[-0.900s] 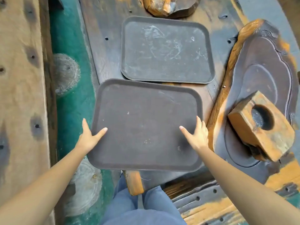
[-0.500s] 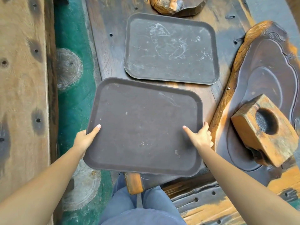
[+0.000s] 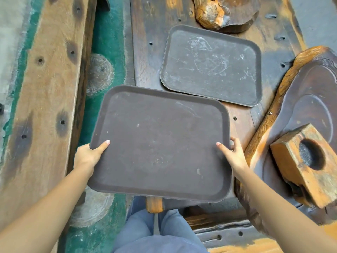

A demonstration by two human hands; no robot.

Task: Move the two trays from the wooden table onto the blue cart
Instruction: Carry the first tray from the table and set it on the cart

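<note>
A dark brown near tray (image 3: 160, 143) is held between both hands, raised over the front edge of the dark wooden table (image 3: 145, 52) and overlapping the far tray's near edge. My left hand (image 3: 87, 156) grips its left rim, thumb on top. My right hand (image 3: 233, 154) grips its right rim, thumb on top, fingers under the edge. A second, scratched grey-brown far tray (image 3: 211, 64) lies flat on the table behind it. No blue cart is in view.
A carved wooden slab (image 3: 306, 110) with a holed wooden block (image 3: 308, 163) lies at right. A carved wood piece (image 3: 224, 13) sits at the table's far end. A long plank (image 3: 45, 92) runs along the left over green flooring (image 3: 107, 39). My legs in blue trousers (image 3: 156, 232) are below.
Both hands have gone from lying on the near tray to gripping its side rims. The tray has risen off the table and shifted towards me and slightly left.
</note>
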